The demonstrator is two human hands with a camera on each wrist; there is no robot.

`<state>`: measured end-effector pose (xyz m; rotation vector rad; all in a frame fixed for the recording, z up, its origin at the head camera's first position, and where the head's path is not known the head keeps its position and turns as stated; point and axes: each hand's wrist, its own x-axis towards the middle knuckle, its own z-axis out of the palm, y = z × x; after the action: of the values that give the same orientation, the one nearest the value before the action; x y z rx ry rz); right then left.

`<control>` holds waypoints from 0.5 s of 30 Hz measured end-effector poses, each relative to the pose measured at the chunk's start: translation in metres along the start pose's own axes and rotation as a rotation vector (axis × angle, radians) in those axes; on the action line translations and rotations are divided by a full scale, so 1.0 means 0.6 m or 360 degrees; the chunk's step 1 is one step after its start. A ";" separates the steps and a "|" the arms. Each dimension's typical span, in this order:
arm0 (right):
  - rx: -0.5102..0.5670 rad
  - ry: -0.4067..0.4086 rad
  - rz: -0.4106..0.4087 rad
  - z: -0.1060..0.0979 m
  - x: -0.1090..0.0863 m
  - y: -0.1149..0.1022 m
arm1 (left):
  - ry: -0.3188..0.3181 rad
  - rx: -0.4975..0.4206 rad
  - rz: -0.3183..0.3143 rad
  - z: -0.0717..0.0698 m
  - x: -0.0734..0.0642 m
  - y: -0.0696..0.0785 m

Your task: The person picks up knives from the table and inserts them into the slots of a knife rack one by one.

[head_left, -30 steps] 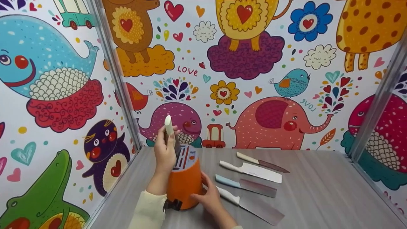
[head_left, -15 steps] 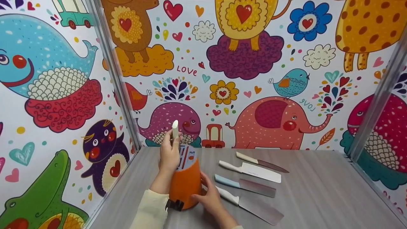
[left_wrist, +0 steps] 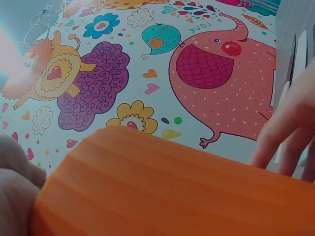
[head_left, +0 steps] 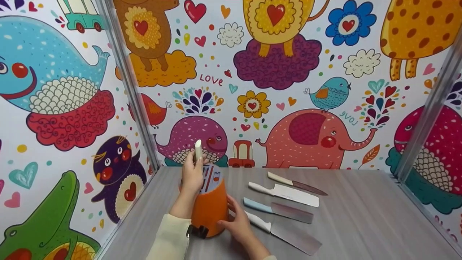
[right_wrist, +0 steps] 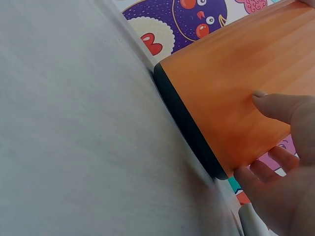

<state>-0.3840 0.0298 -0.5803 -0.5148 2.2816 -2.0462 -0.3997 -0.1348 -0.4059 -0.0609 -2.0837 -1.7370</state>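
Observation:
An orange knife block (head_left: 209,211) with a grey slotted top stands upright on the table in the head view. Above its far-left slots my left hand (head_left: 192,176) grips the pale handle of a knife (head_left: 198,148), which points up. The hand hides the blade, so how deep it sits in a slot I cannot tell. Low on the block's right side, my right hand (head_left: 239,222) holds it between thumb and fingers. In the right wrist view the thumb lies on the orange wall (right_wrist: 211,103), with the fingers round the edge by the dark base (right_wrist: 187,128).
Right of the block several knives lie in a row: a cream-handled knife (head_left: 310,188), a white cleaver (head_left: 297,196), a blue-handled knife (head_left: 292,212) and a large white-handled cleaver (head_left: 296,239). Cartoon-printed walls (head_left: 231,72) enclose the grey table (head_left: 364,216).
My left hand and the knife have moved right and down toward the block's top; the dark blade seen earlier is now hidden. The right hand has stayed on the block.

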 end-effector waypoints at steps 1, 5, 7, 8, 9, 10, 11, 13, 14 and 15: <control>-0.0002 -0.0001 0.0002 0.000 0.000 0.001 | 0.0000 -0.0006 -0.0001 0.000 0.000 0.000; -0.0006 -0.0004 -0.0005 -0.002 0.001 0.001 | 0.0016 0.0005 -0.0003 0.002 0.003 0.001; 0.0001 -0.0005 -0.0001 -0.002 0.001 0.001 | 0.0028 0.0035 -0.0001 0.003 0.006 0.002; 0.0004 -0.0006 -0.0001 -0.002 0.001 0.000 | 0.0030 0.0054 -0.0006 0.004 0.007 0.002; 0.0006 -0.0008 -0.0002 -0.002 0.001 0.000 | 0.0030 0.0068 -0.0016 0.004 0.008 0.002; 0.0013 -0.0011 0.0003 -0.002 0.000 -0.001 | 0.0027 0.0083 -0.0017 0.005 0.010 0.002; 0.0019 -0.0014 0.0004 -0.002 0.000 -0.001 | 0.0024 0.0096 -0.0015 0.005 0.012 0.002; 0.0031 -0.0022 0.0014 -0.001 -0.001 -0.001 | 0.0021 0.0106 -0.0018 0.005 0.015 0.002; 0.0033 -0.0023 0.0019 -0.001 -0.002 -0.002 | 0.0022 0.0097 -0.0020 0.005 0.016 0.001; 0.0035 -0.0022 0.0026 0.000 -0.002 -0.002 | 0.0030 0.0097 -0.0021 0.005 0.017 0.000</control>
<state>-0.3826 0.0301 -0.5793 -0.5058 2.2451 -2.0514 -0.4100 -0.1345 -0.4024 -0.0127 -2.1265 -1.6741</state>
